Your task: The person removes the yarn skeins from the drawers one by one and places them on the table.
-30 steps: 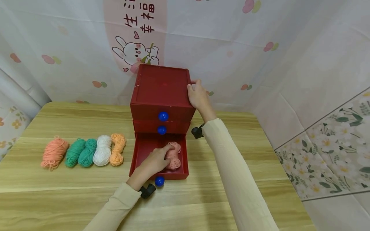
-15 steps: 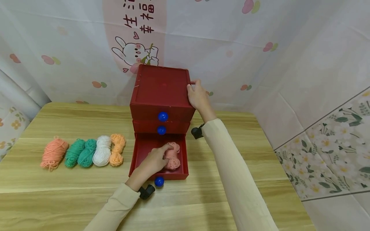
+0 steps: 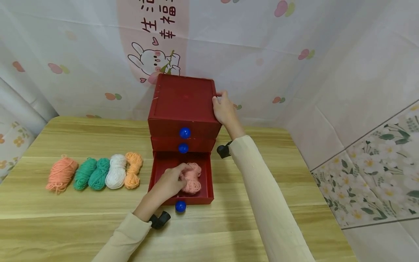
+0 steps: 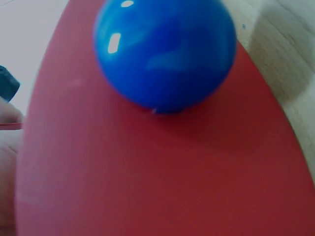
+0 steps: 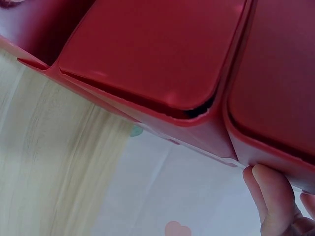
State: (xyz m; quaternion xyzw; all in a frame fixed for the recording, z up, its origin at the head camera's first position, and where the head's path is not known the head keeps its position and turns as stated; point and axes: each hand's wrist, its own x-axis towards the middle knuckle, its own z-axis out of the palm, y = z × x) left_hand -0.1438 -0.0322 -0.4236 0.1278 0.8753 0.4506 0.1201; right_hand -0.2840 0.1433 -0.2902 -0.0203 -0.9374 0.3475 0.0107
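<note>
In the head view, my left hand (image 3: 170, 181) pinches a pink skein of yarn (image 3: 192, 182) inside the pulled-out bottom drawer (image 3: 206, 199) of a red drawer box (image 3: 184, 98). Part of the skein is hidden under its fingers. My right hand (image 3: 225, 110) rests against the right side of the box near its top, holding nothing loose. The right wrist view shows fingertips (image 5: 271, 184) touching the box's side wall. A blue ball knob (image 4: 165, 54) on the red drawer front fills the left wrist view.
On the table (image 3: 82, 225) left of the box lie a coral skein (image 3: 62, 174), two green skeins (image 3: 99, 174), a white skein (image 3: 116, 171) and an orange skein (image 3: 133, 170). The upper drawers are closed, with blue knobs (image 3: 184, 133). A printed curtain (image 3: 235, 54) hangs behind.
My left hand has shifted slightly left inside the drawer, and the pink skein has moved left with it, tilting a little. My right hand has stayed against the box.
</note>
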